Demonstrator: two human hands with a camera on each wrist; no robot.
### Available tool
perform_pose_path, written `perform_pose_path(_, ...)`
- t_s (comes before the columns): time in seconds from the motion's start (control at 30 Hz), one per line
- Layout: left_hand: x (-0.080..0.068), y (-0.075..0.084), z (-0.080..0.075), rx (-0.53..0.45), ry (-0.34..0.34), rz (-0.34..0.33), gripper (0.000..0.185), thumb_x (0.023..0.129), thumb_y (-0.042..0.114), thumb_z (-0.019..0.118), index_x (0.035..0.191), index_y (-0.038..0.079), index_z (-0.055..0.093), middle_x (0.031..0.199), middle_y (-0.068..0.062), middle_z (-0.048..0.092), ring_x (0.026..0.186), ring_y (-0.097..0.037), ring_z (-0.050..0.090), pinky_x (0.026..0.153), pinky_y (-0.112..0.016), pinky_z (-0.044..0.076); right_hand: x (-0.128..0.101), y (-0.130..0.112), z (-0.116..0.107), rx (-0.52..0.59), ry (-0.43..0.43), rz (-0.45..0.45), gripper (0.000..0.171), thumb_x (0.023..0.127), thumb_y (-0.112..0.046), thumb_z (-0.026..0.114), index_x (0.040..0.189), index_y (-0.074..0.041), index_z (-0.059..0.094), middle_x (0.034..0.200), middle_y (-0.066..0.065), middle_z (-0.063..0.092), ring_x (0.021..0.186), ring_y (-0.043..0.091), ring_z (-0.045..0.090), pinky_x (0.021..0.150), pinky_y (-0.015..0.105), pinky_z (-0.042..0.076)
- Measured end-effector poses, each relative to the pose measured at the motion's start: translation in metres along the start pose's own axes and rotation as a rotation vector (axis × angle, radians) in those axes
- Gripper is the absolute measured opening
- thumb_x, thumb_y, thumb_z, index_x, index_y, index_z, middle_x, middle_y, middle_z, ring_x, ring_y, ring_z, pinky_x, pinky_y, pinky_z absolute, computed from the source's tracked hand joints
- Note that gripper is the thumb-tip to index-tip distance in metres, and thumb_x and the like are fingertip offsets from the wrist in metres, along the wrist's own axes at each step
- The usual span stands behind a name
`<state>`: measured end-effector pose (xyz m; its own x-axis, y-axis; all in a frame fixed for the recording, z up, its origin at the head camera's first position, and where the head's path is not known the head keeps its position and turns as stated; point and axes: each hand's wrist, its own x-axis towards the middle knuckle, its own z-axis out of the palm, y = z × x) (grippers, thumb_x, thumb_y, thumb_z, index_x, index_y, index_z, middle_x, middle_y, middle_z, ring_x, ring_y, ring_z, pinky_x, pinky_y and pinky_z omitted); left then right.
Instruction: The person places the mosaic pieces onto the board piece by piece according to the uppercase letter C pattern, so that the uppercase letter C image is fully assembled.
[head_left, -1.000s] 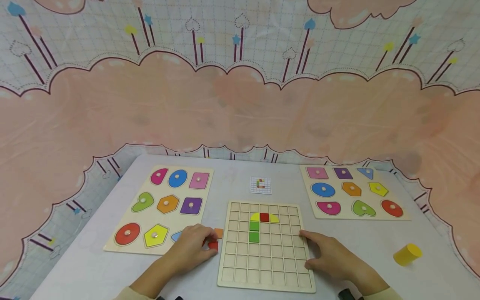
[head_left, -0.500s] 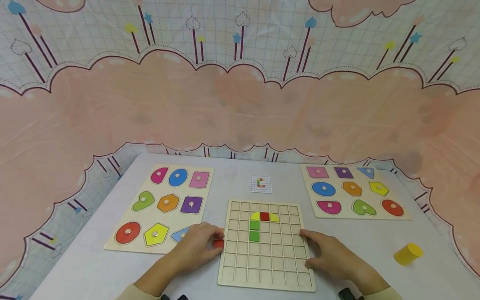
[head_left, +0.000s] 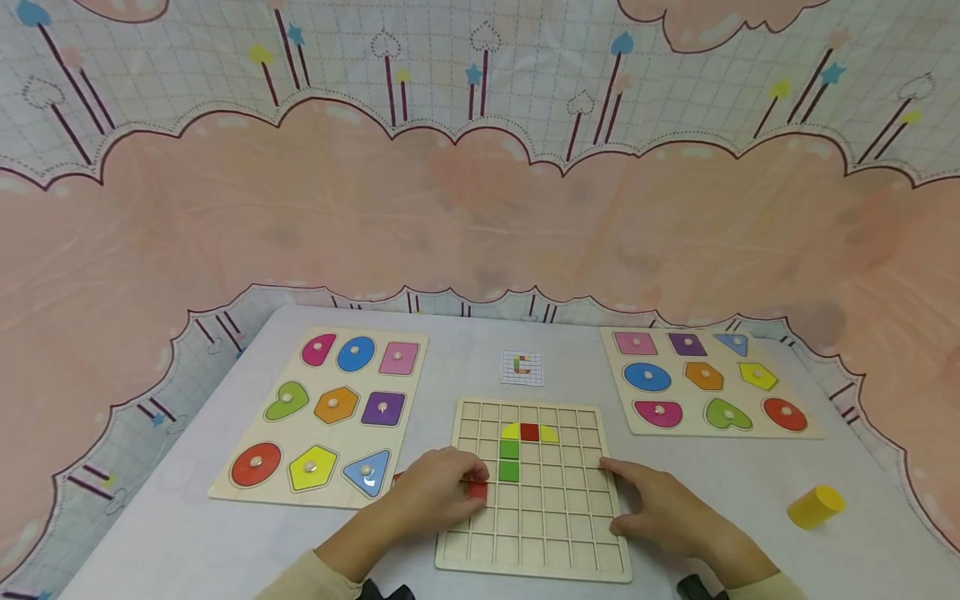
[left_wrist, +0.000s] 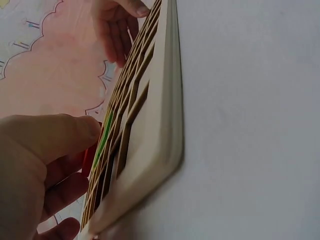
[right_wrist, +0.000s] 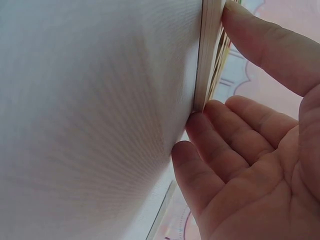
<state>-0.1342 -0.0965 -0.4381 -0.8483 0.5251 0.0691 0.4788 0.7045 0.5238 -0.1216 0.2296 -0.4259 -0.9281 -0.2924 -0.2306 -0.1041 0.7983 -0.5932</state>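
Observation:
My left hand (head_left: 433,496) pinches a red square tile (head_left: 477,492) between thumb and fingers, over the left part of a wooden grid board (head_left: 555,525). In the left wrist view the thumb and the red tile (left_wrist: 89,155) overlap the gridded face of the board. Two green tiles (head_left: 509,460) sit in the grid in a column; above them runs a row of a yellow curved tile (head_left: 511,432), a red tile (head_left: 529,432) and another yellow curved tile (head_left: 549,435). My right hand (head_left: 660,508) touches the board's right edge, thumb and fingers apart.
A small pattern card (head_left: 522,367) lies behind the grid board. Knobbed shape puzzles stand on both sides, one left (head_left: 360,438) and one right (head_left: 693,421). A yellow cylinder (head_left: 816,507) is at the right. A bit of red (head_left: 398,477) shows behind my left hand.
My left hand has moved right from the table beside the grid board to over its left columns, bringing the red tile along. The right hand has stayed at the board's edge.

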Motion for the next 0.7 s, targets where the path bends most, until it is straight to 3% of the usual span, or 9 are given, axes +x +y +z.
perform_pose_path(0.33, 0.011, 0.014, 0.008, 0.005, -0.031, 0.037, 0.022, 0.084, 0.025, 0.082, 0.100, 0.017, 0.070, 0.087, 0.015, 0.059, 0.081, -0.003, 0.051, 0.077, -0.024, 0.050, 0.000, -0.002, -0.001, 0.004, -0.005, 0.014, 0.080, 0.072, -0.017, 0.089, 0.143, -0.007, 0.053, 0.142, 0.015, 0.054, 0.134, 0.040, 0.045, 0.108, 0.058, 0.036)
perform_pose_path(0.7, 0.016, 0.022, 0.014, 0.047, -0.043, 0.044, 0.021, 0.084, 0.025, 0.080, 0.101, 0.015, 0.072, 0.085, 0.014, 0.059, 0.080, -0.004, 0.049, 0.074, -0.024, 0.048, 0.001, -0.003, -0.002, -0.007, -0.013, 0.016, 0.082, 0.071, -0.016, 0.089, 0.143, -0.006, 0.053, 0.143, 0.014, 0.054, 0.134, 0.040, 0.045, 0.108, 0.058, 0.036)
